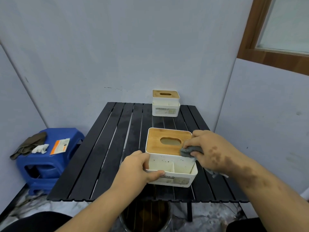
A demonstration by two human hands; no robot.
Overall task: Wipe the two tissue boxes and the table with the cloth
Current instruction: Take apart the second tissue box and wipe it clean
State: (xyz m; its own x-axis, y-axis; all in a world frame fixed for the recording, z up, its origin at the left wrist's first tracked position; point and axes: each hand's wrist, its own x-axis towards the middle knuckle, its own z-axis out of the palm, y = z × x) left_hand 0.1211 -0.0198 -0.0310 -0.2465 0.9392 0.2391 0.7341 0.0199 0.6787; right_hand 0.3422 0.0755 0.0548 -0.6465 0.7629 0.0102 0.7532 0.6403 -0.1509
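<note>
A white tissue box with a wooden slotted lid [168, 141] stands near the front of the black slatted table [107, 156]. My left hand [137, 168] grips the box's left front corner, thumb on the front rim. My right hand [210, 149] holds a grey cloth [188, 151] and presses it on the lid's right front corner. A tail of the cloth hangs below my right wrist. A second, matching tissue box [165, 103] stands at the table's far edge against the wall.
A blue plastic stool [50, 163] stands left of the table with a brown rag, a crumpled white tissue and an orange leaflet on it. A round metal bin [147, 216] sits under the table's front edge. Walls close in behind and on both sides.
</note>
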